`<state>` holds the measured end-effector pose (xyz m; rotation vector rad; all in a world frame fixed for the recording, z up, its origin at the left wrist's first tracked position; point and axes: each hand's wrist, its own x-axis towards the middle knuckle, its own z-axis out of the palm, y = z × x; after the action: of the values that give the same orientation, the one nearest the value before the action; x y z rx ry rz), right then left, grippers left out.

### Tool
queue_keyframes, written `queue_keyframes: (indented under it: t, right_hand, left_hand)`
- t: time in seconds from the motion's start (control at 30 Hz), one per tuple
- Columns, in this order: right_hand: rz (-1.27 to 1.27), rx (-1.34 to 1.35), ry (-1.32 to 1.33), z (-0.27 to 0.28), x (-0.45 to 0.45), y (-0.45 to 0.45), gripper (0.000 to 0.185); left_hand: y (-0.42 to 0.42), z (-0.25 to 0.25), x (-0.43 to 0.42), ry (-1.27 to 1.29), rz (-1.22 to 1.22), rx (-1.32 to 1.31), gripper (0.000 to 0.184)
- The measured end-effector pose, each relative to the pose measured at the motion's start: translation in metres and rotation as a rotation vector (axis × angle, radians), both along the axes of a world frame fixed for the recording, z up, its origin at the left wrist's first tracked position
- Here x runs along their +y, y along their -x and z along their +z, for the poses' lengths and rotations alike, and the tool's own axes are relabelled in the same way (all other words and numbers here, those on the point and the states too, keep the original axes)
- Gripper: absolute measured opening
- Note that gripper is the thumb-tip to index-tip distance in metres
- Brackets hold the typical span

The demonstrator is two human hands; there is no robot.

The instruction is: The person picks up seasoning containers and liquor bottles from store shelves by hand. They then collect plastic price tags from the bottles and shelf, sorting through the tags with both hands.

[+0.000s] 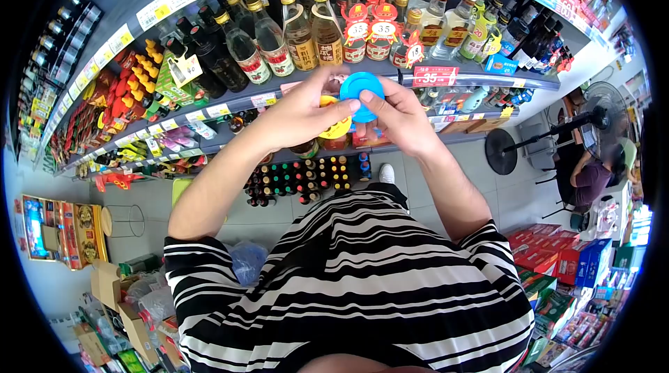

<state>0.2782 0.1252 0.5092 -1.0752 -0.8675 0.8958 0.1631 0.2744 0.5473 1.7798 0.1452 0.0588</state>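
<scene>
Both of my hands are raised in front of the bottle shelf, close together. My right hand (406,116) pinches a blue round disc (362,87) with the thumb on its face; a second blue round edge shows just below that thumb. My left hand (306,111) has its thumb pressed over a yellow round disc (336,127), which has some marking on it and is partly covered. The two discs sit side by side and seem to overlap. Exactly what they are I cannot make out. Behind the fingers runs the shelf edge (275,97) with price labels.
Glass liquor bottles (326,28) line the shelf, several with red price tags (383,24). Below, capped bottles (306,178) stand on the floor. At right are a black standing fan (543,132), a seated person (592,178) and stacked red boxes (543,247). Cardboard boxes (136,328) lie lower left.
</scene>
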Motion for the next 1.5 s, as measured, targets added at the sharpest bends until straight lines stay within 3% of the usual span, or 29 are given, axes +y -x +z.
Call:
queue_keyframes:
  t: [0.03, 0.1, 0.17, 0.27, 0.37, 0.43, 0.5, 0.57, 0.6, 0.7, 0.93, 1.07, 1.17, 1.2, 1.3, 1.4, 1.5]
  right_hand:
    - [-0.004, -0.045, -0.011, -0.005, 0.002, -0.001, 0.020]
    - [-0.020, -0.088, -0.024, -0.006, 0.004, -0.003, 0.020]
    - [-0.040, -0.077, -0.021, 0.001, 0.004, 0.001, 0.023]
    - [-0.067, -0.157, 0.039, 0.008, 0.005, 0.006, 0.022]
    - [-0.233, -0.429, 0.114, 0.005, 0.014, 0.007, 0.021]
    - [-0.388, -0.579, 0.053, -0.005, 0.019, 0.002, 0.025]
    - [-0.382, -0.621, 0.061, -0.001, 0.016, 0.003, 0.020]
    - [-0.436, -0.621, 0.136, 0.003, 0.012, 0.006, 0.018]
    - [-0.443, -0.555, 0.152, 0.004, 0.011, 0.007, 0.017]
    - [-0.522, -0.558, 0.095, -0.006, 0.014, 0.004, 0.017]
    - [-0.712, -0.714, -0.078, -0.016, 0.018, -0.002, 0.023]
    - [-0.697, -0.649, 0.009, -0.010, 0.010, -0.005, 0.030]
    - [-0.617, -0.511, -0.035, -0.014, 0.008, -0.011, 0.030]
    - [-0.555, -0.339, -0.074, -0.011, 0.006, -0.010, 0.031]
    - [-0.472, -0.265, -0.009, -0.001, -0.008, -0.017, 0.031]
    - [-0.609, -0.568, -0.093, -0.011, -0.013, -0.027, 0.029]
    - [-0.675, -0.640, -0.117, -0.004, -0.019, -0.033, 0.024]
  left_hand:
    - [0.003, 0.000, -0.001, 0.251, -0.042, 0.148, 0.049]
    - [0.006, 0.002, -0.002, 0.346, -0.160, 0.294, 0.039]
    - [0.005, -0.008, 0.000, 0.225, -0.240, 0.184, 0.034]
    - [0.005, -0.021, -0.009, -0.064, -0.053, 0.108, 0.031]
    - [0.004, -0.031, -0.013, -0.469, 0.009, 0.051, 0.030]
    - [0.005, -0.037, -0.018, -0.444, 0.048, 0.002, 0.030]
    - [0.005, -0.038, -0.021, -0.435, 0.089, -0.017, 0.029]
    - [0.006, -0.021, -0.029, -0.223, 0.098, 0.034, 0.028]
    - [0.004, -0.034, -0.026, -0.228, 0.096, -0.089, 0.027]
    - [0.002, -0.027, -0.030, -0.133, 0.115, -0.034, 0.023]
    - [-0.005, -0.028, -0.037, -0.297, 0.160, -0.148, 0.016]
    - [-0.007, -0.026, -0.037, -0.278, 0.069, -0.061, 0.016]
    - [-0.011, -0.025, -0.039, -0.263, 0.038, -0.040, 0.016]
    - [-0.014, -0.026, -0.041, -0.235, 0.047, -0.137, 0.016]
    - [-0.019, -0.021, -0.044, -0.225, 0.015, -0.116, 0.018]
    - [-0.028, -0.022, -0.042, 0.188, -0.078, 0.052, 0.021]
    - [-0.038, -0.022, -0.046, 0.080, -0.056, 0.005, 0.022]
